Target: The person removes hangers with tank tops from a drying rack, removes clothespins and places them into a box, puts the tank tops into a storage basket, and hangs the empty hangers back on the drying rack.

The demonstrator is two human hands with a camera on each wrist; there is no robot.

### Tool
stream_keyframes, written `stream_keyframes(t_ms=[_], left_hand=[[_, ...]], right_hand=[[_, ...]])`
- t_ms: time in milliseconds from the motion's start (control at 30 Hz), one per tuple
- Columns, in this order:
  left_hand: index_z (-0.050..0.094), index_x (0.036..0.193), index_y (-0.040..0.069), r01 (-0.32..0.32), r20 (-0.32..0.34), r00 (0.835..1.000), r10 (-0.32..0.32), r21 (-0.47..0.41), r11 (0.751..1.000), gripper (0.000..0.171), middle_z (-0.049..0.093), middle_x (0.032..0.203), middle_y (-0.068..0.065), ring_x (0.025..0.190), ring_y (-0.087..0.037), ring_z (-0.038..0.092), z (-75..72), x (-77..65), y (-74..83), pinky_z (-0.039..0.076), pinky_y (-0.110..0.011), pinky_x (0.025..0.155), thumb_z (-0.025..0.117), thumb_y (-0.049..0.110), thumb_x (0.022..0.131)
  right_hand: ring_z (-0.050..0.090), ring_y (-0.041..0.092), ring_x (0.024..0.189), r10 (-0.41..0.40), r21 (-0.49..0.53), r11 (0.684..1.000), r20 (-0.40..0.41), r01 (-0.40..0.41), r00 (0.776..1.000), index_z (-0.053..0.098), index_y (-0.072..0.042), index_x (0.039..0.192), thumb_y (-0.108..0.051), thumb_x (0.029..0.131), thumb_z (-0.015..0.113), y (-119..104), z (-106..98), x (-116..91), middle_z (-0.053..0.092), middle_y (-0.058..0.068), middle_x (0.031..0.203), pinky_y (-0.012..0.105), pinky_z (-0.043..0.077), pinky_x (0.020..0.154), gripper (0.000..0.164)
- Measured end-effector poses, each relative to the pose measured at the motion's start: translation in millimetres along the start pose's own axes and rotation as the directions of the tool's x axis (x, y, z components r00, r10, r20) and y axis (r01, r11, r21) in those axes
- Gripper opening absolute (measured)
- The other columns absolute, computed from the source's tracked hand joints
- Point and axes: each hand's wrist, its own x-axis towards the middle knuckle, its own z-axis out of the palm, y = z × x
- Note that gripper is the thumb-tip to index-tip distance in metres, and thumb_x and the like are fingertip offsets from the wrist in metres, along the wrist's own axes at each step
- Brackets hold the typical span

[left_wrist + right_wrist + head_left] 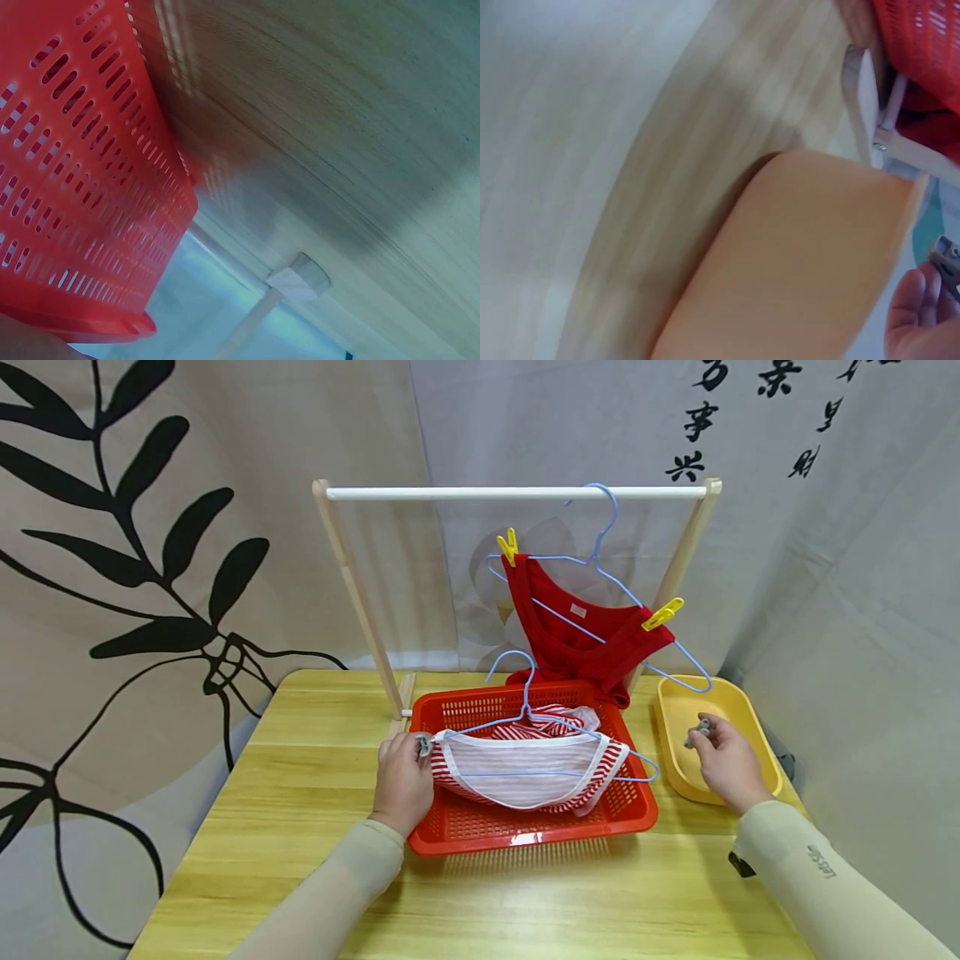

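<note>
A red-and-white striped garment (pixel 528 768) hangs on a light blue hanger (pixel 527 693) and lies over the red plastic basket (pixel 525 842). At the garment's left shoulder, my left hand (pixel 403 781) pinches a small grey clothespin (pixel 424 745), beside the basket's left rim. My right hand (pixel 727 767) holds another grey clothespin (pixel 697 732) between thumb and fingers above the yellow tray (pixel 670 777). In the right wrist view this clothespin (pixel 946 259) sits at the fingertips, over the tray's far edge. The left wrist view mostly shows the basket's slotted side (pixel 82 165).
Behind the basket stands a wooden rack with a white rail (pixel 450 493). A red garment (pixel 577 635) hangs from it on a blue hanger (pixel 600 539), held by two yellow clothespins (pixel 663 613). The wooden table (pixel 300 860) extends in front; a printed cloth (pixel 525 427) hangs behind.
</note>
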Motion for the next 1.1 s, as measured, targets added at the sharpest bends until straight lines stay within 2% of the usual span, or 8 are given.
stream_keyframes(t_ms=[133,267,400,500,633,733,867,1100], left_hand=[[0.068,0.113,0.002,0.007,0.007,1.000,-0.007,0.001,1.000,0.015,0.070,0.109,-0.015,0.107,-0.035,0.057,0.0,-0.3,-0.4,0.039,-0.045,0.103,0.064,0.003,0.099],[0.068,0.113,0.002,-0.007,-0.006,1.000,0.007,0.002,1.000,0.014,0.070,0.108,-0.015,0.106,-0.035,0.058,0.2,-0.3,-1.2,0.038,-0.044,0.102,0.064,0.003,0.099],[0.068,0.109,0.001,-0.056,-0.047,0.997,0.056,0.003,0.998,0.013,0.070,0.104,-0.016,0.102,-0.036,0.061,0.8,-0.5,-1.6,0.038,-0.045,0.100,0.066,0.001,0.096],[0.067,0.108,0.000,-0.078,-0.066,0.995,0.079,0.006,0.997,0.013,0.070,0.102,-0.017,0.100,-0.036,0.062,1.1,-0.7,-1.3,0.038,-0.046,0.099,0.067,0.001,0.095],[0.067,0.110,0.000,-0.066,-0.054,0.996,0.066,0.003,0.998,0.014,0.070,0.104,-0.016,0.102,-0.036,0.060,1.0,-1.0,-0.6,0.038,-0.045,0.098,0.067,0.000,0.096],[0.067,0.111,0.000,-0.055,-0.046,0.997,0.055,0.000,0.998,0.015,0.070,0.105,-0.016,0.103,-0.035,0.059,0.6,-0.9,-0.2,0.039,-0.045,0.098,0.067,0.000,0.096],[0.067,0.110,0.000,-0.048,-0.046,0.998,0.048,0.001,0.999,0.014,0.069,0.105,-0.015,0.102,-0.036,0.058,0.2,-1.3,-0.3,0.039,-0.045,0.098,0.067,0.001,0.096],[0.067,0.109,0.000,-0.060,-0.061,0.996,0.060,0.006,0.998,0.012,0.070,0.103,-0.016,0.101,-0.036,0.059,1.8,-1.1,-1.9,0.039,-0.046,0.096,0.067,0.002,0.096]], right_hand=[[0.065,0.035,0.108,0.006,-0.060,0.998,0.013,-0.005,1.000,0.046,0.007,0.151,-0.027,0.112,0.048,8.4,1.2,2.3,0.068,0.027,0.123,0.032,0.047,0.086,0.052],[0.067,0.043,0.112,0.013,-0.086,0.996,0.057,-0.009,0.998,0.044,0.008,0.152,-0.027,0.113,0.046,15.4,1.9,4.3,0.067,0.029,0.126,0.047,0.052,0.089,0.053],[0.068,0.046,0.113,0.020,-0.120,0.993,0.095,-0.009,0.995,0.042,0.010,0.152,-0.025,0.112,0.048,19.8,1.2,4.9,0.066,0.030,0.127,0.046,0.055,0.084,0.054],[0.065,0.048,0.116,0.046,-0.156,0.987,0.118,-0.027,0.992,0.040,0.010,0.154,-0.027,0.112,0.049,22.1,0.9,4.7,0.064,0.031,0.131,0.050,0.055,0.086,0.056],[0.062,0.049,0.119,0.070,-0.199,0.979,0.134,-0.043,0.988,0.038,0.008,0.156,-0.025,0.112,0.050,24.0,1.6,4.7,0.062,0.032,0.134,0.060,0.051,0.096,0.057],[0.062,0.050,0.118,0.058,-0.233,0.972,0.139,-0.025,0.989,0.038,0.010,0.155,-0.020,0.110,0.054,26.3,2.9,6.5,0.063,0.033,0.131,0.065,0.048,0.100,0.057],[0.062,0.049,0.117,0.045,-0.283,0.959,0.147,-0.001,0.988,0.038,0.013,0.154,-0.017,0.108,0.056,29.7,5.2,10.4,0.065,0.031,0.127,0.067,0.045,0.105,0.058],[0.060,0.055,0.120,0.067,-0.344,0.939,0.204,0.007,0.977,0.036,0.011,0.156,-0.020,0.109,0.052,31.6,7.3,14.6,0.062,0.034,0.134,0.068,0.044,0.105,0.059]])
